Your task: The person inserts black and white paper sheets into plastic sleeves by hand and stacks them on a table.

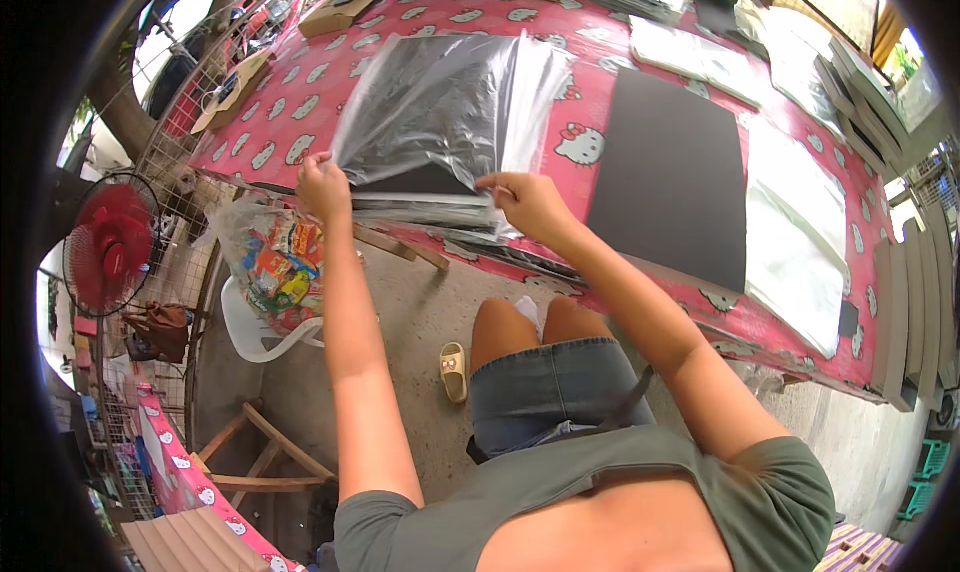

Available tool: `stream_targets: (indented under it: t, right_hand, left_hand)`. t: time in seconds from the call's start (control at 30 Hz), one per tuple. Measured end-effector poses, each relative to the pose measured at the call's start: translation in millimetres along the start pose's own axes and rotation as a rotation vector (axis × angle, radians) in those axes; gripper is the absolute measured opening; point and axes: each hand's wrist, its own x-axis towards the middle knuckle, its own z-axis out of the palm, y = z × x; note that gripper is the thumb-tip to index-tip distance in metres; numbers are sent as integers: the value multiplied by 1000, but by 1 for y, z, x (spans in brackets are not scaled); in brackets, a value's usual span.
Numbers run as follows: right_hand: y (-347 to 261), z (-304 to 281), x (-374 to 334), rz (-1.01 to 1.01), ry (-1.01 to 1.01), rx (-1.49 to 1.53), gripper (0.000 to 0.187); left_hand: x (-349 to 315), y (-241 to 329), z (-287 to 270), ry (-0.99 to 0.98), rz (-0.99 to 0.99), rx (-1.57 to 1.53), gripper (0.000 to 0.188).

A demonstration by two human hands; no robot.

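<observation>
A black sheet inside a clear plastic sleeve (425, 112) lies on top of a pile of similar sleeved sheets at the table's near edge. My left hand (325, 187) pinches the sleeve's near left corner. At its near right corner my right hand (530, 200) is closed on the plastic edge, thumb and forefinger together. Between the hands the plastic is wrinkled, and a strip of bare black shows at the sleeve's near end. To the right lies a stack of plain black sheets (670, 172), with a pile of clear plastic sleeves (797, 237) beyond it.
The table has a pink cartoon-cat cover (580, 144). Along its far side are cardboard pieces (340, 10) and more plastic packs (695, 60). A red fan (110, 242) stands left. A white chair (250, 327) holds a bag of colourful packets (285, 262); a wooden stool (265, 452) stands nearer.
</observation>
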Motion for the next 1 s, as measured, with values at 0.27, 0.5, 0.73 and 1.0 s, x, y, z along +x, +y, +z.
stream_targets:
  t: [0.27, 0.5, 0.73, 1.0]
  right_hand:
    - [31, 8, -36, -423, 103, -571, 28]
    - [59, -200, -171, 209, 819, -247, 16]
    - [125, -277, -254, 397, 511, -679, 15]
    - [110, -362, -272, 423, 1466, -163, 16]
  left_hand:
    - [-77, 24, 12, 60, 414, -109, 18]
    - [-83, 76, 5, 579, 387, -254, 16]
    - [-134, 93, 7, -204, 409, 111, 25]
    - [-203, 258, -41, -540, 249, -942, 50]
